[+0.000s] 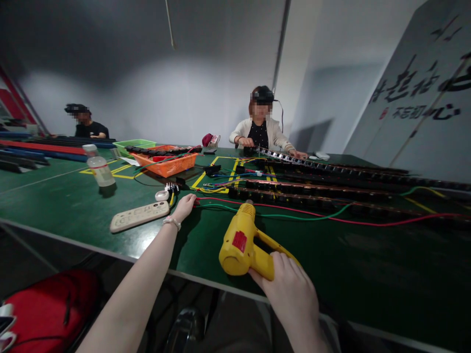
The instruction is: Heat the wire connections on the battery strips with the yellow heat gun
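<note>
My right hand (pixel 290 284) is wrapped round the handle of a yellow heat gun (pixel 241 240) held over the green table (pixel 73 206), its nozzle pointing away towards the long black power strips (pixel 312 196). My left hand (pixel 184 206) reaches forward and rests on the table beside red and green wires (pixel 294 213). Its fingers are mostly hidden from this angle, and I cannot make out whether they pinch a wire. A beige remote-like device (pixel 139 216) lies just left of that hand.
A plastic bottle (pixel 100 169), an orange basket (pixel 167 162) and a green tray (pixel 134 144) stand at the far left. Across the table one person (pixel 262 128) handles a power strip; another person (pixel 86 125) sits at far left. A red bag (pixel 47 304) lies below the table edge.
</note>
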`<state>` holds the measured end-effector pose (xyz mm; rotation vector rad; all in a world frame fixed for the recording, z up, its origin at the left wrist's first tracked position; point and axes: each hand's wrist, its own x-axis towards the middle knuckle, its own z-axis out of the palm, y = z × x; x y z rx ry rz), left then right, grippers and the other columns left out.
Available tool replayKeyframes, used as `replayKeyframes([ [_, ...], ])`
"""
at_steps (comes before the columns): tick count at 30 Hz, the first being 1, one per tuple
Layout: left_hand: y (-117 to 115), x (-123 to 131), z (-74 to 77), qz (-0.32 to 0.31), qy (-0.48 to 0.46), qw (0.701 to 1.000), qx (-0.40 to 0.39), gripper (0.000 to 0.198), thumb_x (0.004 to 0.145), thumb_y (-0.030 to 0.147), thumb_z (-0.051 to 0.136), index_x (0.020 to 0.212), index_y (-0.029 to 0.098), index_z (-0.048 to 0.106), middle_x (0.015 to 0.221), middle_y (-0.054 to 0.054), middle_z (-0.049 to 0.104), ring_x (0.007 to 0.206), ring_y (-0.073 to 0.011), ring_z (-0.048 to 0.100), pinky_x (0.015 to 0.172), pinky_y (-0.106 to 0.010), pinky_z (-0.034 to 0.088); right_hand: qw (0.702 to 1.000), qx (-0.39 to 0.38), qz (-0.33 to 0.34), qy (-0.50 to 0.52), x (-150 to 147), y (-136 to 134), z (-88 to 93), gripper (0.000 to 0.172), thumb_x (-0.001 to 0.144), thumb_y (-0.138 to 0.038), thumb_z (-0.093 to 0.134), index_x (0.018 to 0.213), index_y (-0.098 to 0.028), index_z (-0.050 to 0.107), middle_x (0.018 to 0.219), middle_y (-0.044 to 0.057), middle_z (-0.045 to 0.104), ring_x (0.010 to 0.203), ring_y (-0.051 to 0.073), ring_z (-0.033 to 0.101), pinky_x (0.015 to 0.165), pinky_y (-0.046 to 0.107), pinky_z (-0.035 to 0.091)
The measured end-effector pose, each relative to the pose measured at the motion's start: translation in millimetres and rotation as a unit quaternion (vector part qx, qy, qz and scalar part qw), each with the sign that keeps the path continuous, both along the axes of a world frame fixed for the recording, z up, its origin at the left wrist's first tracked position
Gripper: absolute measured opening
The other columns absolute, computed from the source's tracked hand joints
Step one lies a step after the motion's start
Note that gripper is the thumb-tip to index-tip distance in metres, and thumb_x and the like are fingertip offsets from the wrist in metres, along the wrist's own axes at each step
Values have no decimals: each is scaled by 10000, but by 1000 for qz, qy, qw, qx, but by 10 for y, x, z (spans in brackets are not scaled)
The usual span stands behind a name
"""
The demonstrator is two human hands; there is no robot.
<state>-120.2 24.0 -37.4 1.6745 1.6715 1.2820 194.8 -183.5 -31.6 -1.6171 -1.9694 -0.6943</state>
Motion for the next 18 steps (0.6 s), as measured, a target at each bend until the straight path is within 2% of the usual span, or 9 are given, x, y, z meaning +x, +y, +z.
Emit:
replayKeyframes([
  [5, -10, 14, 17, 0, 1, 1000, -4, 316, 820, 399, 396, 682, 168, 563, 733, -60, 658, 739, -196, 584, 721, -290, 398, 1000, -8, 26, 10, -189, 22, -7, 418, 793, -594, 573, 782, -193, 459, 714, 25, 510, 691, 206, 524, 645, 325, 351],
  [10, -12, 9, 20, 6, 24, 1000, 1, 327, 816, 402, 396, 648, 175, 563, 716, -59, 654, 716, -194, 566, 712, -293, 393, 998, -16, 38, 40, -448, 50, -3, 425, 707, -549, 696, 769, -196, 467, 718, 22, 513, 704, 209, 515, 666, 334, 368],
  [18, -37, 33, 40, 6, 23, 1000, 0, 312, 838, 395, 454, 660, 162, 562, 706, -40, 621, 712, -173, 541, 698, -285, 424, 995, -15, 72, 66, -802, 121, -17, 485, 645, -604, 718, 762, -191, 493, 714, 32, 522, 691, 216, 514, 638, 348, 395],
])
